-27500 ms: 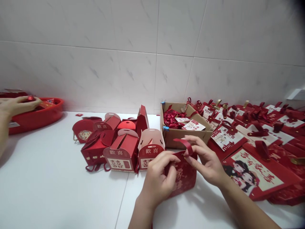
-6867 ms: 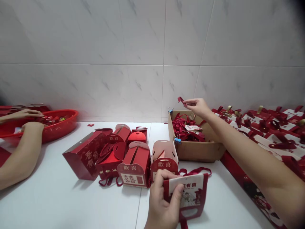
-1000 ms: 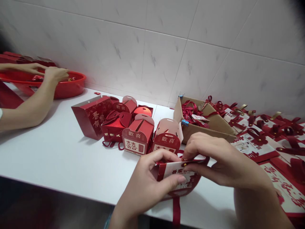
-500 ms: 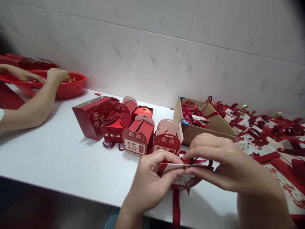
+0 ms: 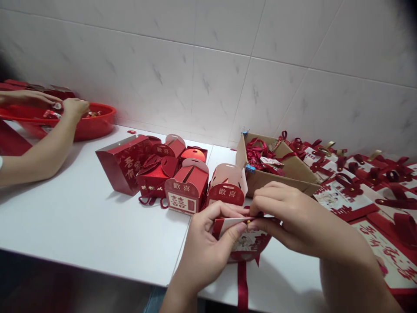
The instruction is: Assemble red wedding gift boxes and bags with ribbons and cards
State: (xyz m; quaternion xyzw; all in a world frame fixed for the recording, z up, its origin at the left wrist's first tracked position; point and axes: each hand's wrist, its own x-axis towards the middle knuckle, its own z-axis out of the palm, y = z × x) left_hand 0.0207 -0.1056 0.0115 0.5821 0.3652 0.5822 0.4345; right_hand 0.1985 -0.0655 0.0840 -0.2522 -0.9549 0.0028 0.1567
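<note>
Between my hands is a red and white gift box [image 5: 252, 241] printed with figures and red lettering. My left hand [image 5: 210, 237] pinches its top edge from the left, thumb in front and fingers behind. At the right side of the same top edge, my right hand [image 5: 289, 217] pinches beside a small gold stud [image 5: 249, 222]. A dark red ribbon [image 5: 242, 284] hangs from under the box over the table's front edge. My fingers hide part of the box top.
Several red boxes [image 5: 187, 189] stand just behind. A cardboard box [image 5: 280, 178] holds red ribbons. Many flat gift bags [image 5: 345, 195] lie at the right. At the left, another person's hands [image 5: 76, 106] are at a red basin [image 5: 97, 126] with small wrapped items.
My right hand has closed in on the box's top edge, and more of the printed front shows. The other person's hands have shifted, with wrapped items showing beneath. The view has turned slightly.
</note>
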